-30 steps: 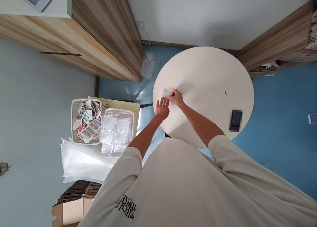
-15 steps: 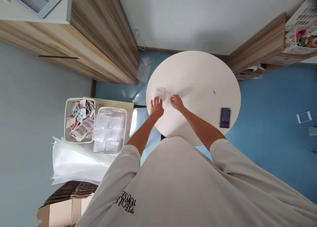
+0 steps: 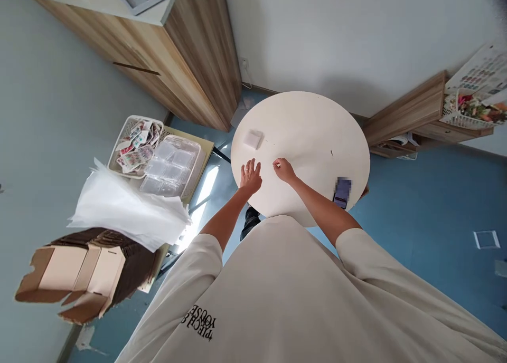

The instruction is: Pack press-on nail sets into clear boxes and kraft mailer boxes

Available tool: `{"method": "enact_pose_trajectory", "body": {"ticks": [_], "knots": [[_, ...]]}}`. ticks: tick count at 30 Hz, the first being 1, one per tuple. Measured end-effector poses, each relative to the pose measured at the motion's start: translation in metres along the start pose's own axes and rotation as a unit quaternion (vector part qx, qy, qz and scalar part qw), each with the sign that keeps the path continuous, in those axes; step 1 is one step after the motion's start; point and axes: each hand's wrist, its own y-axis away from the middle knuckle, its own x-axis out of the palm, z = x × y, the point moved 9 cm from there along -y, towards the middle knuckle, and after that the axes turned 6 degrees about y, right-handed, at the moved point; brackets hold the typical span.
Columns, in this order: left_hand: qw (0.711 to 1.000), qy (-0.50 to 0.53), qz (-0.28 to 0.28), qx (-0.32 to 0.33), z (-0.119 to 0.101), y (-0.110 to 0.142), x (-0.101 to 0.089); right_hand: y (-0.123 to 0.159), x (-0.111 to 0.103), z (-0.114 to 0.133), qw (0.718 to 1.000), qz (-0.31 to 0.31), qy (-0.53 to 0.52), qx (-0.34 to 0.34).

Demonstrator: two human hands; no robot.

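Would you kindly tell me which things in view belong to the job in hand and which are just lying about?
Apparently in use:
small translucent square box, nearest the left hand;
round white table;
possibly the stacked clear plastic boxes.

Apparently just lying about:
dark rectangular object, partly blurred, near the table's edge;
thin white sheets;
open brown cardboard box.

white shirt point(image 3: 301, 289) | black print point(image 3: 200, 323) | legible: "PIECH", "YO" | remaining letters unclear
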Motion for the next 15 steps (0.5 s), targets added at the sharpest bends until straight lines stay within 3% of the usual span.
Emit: {"method": "enact_pose_trajectory", "body": {"ticks": [6, 15], "knots": [[0.998, 0.002, -0.047, -0.040, 0.001, 0.051, -0.011, 0.024, 0.010, 0.022, 0.998, 0.025, 0.020, -0.055], [0.991, 0.014, -0.103, -0.081, 0.048, 0.108, -0.042, 0.040, 0.051, 0.090, 0.988, 0.053, 0.029, -0.142]]}}
